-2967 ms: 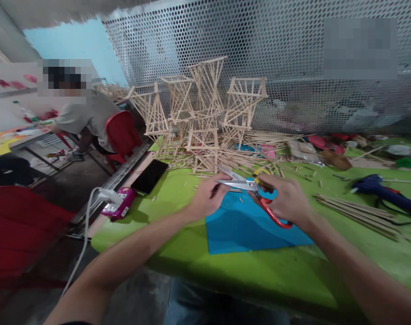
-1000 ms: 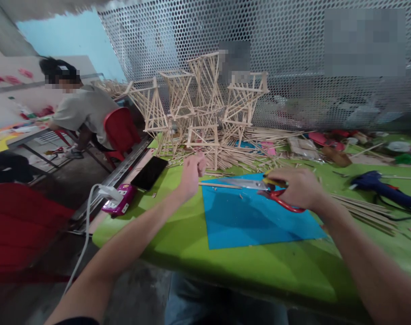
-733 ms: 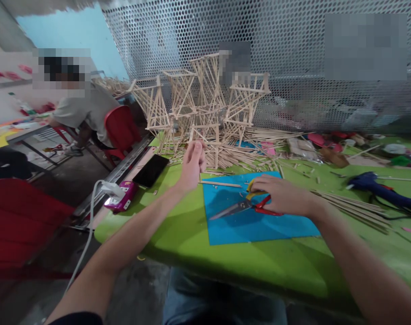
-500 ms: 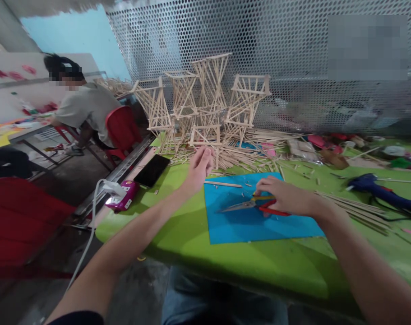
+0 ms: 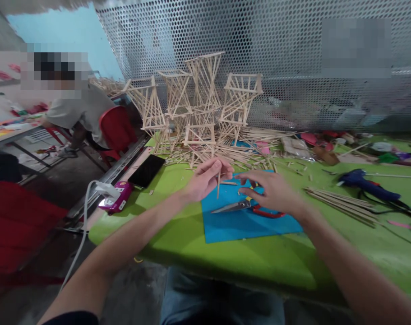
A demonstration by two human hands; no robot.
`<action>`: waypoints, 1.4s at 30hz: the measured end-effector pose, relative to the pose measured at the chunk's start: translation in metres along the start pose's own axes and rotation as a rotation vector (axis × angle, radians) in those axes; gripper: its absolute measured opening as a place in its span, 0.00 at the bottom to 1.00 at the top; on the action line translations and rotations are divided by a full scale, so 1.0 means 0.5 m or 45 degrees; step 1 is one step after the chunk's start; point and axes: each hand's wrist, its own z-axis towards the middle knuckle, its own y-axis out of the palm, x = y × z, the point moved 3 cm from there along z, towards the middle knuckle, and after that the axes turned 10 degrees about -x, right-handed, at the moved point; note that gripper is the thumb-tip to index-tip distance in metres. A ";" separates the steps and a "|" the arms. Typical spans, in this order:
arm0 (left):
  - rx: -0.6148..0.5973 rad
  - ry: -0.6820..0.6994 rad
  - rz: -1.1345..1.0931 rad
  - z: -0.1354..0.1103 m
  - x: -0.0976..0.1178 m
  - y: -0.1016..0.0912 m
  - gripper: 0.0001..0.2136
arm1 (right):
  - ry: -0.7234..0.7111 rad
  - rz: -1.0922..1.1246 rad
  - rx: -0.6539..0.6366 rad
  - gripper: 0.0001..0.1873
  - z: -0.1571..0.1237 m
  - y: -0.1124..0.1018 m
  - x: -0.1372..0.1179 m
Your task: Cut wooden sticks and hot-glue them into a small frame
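My left hand (image 5: 207,177) pinches a short thin wooden stick (image 5: 218,184), held nearly upright above the blue sheet (image 5: 239,223). My right hand (image 5: 271,191) hovers just right of it with fingers spread, holding nothing, above the handles of the red-handled scissors (image 5: 241,207). The scissors lie flat on the blue sheet, blades pointing left. Another cut stick (image 5: 229,183) lies at the sheet's far edge.
Stick-built frame towers (image 5: 198,106) stand over a heap of loose sticks at the back, against a perforated metal screen. A black phone (image 5: 146,171) and pink power strip (image 5: 115,203) sit left. A blue glue gun (image 5: 364,186) and stick bundle (image 5: 340,205) lie right. Another person sits far left on a red chair (image 5: 115,131).
My right hand set the scissors down on the blue sheet and let go. My left hand came back from the pile holding a short stick upright.
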 end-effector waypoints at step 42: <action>-0.835 -0.053 1.957 -0.017 -0.037 -0.015 0.14 | 0.335 -0.338 0.764 0.19 -0.168 -0.170 0.203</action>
